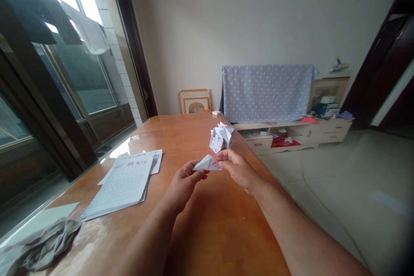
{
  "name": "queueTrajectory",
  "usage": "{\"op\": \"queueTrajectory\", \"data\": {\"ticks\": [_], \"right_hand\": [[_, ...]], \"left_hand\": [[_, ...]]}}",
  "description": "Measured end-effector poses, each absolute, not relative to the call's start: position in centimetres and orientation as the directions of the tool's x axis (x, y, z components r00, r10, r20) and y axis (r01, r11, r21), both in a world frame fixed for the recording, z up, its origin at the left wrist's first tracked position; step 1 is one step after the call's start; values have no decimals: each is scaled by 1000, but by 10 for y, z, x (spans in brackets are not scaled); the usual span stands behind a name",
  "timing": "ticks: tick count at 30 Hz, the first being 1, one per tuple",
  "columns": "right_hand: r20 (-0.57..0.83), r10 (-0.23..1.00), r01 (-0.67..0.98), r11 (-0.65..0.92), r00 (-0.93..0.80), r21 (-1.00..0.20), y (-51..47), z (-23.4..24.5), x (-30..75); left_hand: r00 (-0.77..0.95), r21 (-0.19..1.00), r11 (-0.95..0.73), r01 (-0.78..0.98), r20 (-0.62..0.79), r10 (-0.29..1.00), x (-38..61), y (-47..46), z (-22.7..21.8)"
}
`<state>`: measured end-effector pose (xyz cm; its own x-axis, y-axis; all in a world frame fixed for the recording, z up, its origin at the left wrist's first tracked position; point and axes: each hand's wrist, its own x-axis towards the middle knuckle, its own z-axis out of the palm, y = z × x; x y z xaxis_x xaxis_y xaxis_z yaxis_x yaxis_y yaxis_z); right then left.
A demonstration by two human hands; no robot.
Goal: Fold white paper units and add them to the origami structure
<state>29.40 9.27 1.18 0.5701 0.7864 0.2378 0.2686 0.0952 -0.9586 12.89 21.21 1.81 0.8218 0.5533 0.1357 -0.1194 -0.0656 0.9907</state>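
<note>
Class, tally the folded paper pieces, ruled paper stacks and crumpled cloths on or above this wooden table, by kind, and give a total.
Folded paper triangle: 1
Folded paper model: 1
Ruled paper stack: 1
Crumpled cloth: 1
Total: 4

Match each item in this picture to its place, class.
Items:
1 paper triangle
2 ruled sheets
3 grey cloth
4 dotted cloth

Places:
A hanging above the low cabinet
B held between the left hand and right hand
C crumpled at the table's near corner
D stacked on the table

Pairs: 1B, 2D, 3C, 4A
</note>
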Motion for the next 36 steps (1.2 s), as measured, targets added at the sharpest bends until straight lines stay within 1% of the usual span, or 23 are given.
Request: {"op": "queueTrajectory", "data": {"ticks": [3,8,10,15,18,27,36], "right_hand": [[280,788,297,130,549,-946,93,11,290],[258,826,271,133,501,-953,94,9,285],[226,830,207,137,510,-969,95,8,284],[152,849,-41,200,507,-979,98,7,283],[135,858,-104,213,496,-972,99,6,282],[116,852,-157,225,511,-962,103,2,281],[105,864,-185,221,492,-957,102,2,280]], "left_hand": [[829,991,-68,-117,135,543,130,210,19],[820,991,-41,-128,129,558,132,208,13],[808,992,-50,-114,122,576,132,208,11],[790,989,-83,-126,150,594,133,200,19],[799,985,-95,-141,170,577,133,194,26],[834,979,-102,-175,202,513,135,197,22],[800,977,-146,-155,211,561,133,195,24]]}}
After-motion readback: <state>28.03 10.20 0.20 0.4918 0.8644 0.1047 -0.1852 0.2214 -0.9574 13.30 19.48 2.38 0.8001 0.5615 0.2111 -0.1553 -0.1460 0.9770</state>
